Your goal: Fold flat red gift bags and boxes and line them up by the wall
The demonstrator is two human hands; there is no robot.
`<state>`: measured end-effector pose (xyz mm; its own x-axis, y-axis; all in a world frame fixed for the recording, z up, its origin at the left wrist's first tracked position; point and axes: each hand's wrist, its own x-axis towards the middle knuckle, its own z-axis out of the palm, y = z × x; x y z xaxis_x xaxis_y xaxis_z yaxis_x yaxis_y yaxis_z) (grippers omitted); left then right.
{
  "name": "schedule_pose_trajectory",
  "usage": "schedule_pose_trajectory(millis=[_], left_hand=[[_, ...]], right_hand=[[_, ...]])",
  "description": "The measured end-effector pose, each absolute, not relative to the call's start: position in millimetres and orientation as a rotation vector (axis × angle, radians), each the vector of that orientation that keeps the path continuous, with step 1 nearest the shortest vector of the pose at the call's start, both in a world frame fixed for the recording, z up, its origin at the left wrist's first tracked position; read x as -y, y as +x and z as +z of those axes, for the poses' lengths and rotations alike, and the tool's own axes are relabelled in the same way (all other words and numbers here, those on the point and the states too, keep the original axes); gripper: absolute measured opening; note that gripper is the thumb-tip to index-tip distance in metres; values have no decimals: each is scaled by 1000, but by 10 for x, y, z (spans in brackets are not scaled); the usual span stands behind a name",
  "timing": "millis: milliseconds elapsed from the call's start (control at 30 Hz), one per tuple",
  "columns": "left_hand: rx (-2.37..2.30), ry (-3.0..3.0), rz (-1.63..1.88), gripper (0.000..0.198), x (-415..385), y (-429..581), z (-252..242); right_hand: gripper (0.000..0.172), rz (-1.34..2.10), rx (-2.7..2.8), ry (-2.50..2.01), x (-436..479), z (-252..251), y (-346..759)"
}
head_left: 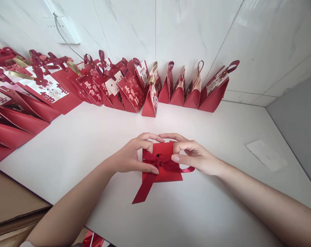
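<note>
A small red gift box (168, 176) lies on the white table in front of me, with a dark red satin ribbon (145, 188) tied across it. A bow sits near a dark round hole in its top. My left hand (131, 155) grips the box's left side, thumb on the ribbon by the knot and fingers curled over the far edge. From the right, my right hand (196, 156) holds the opposite side, its thumb and bent index finger near the bow. One ribbon tail hangs past the near left edge; the other loops out to the right.
Several finished-looking red gift boxes (131, 92) with strap handles stand along the tiled wall. More red bags (29, 116) crowd the left side. A clear plastic piece (266, 156) lies at the right. Cardboard (13, 199) is below the table's left edge. A socket with a cable (65, 39) is on the wall.
</note>
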<state>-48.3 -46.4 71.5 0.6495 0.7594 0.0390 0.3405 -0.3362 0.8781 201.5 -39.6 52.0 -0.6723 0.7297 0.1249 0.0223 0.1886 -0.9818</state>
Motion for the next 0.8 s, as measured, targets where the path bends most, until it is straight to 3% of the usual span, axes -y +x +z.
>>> schedule_pose_trajectory(millis=[567,800], left_hand=[[-915,2029,519,26,469,-547,768],[-886,2109,562,26,461,-554,813]], right_hand=[[35,1585,1795,-806,429,535,2012],[37,1441,1886,-719,447,537,2011]])
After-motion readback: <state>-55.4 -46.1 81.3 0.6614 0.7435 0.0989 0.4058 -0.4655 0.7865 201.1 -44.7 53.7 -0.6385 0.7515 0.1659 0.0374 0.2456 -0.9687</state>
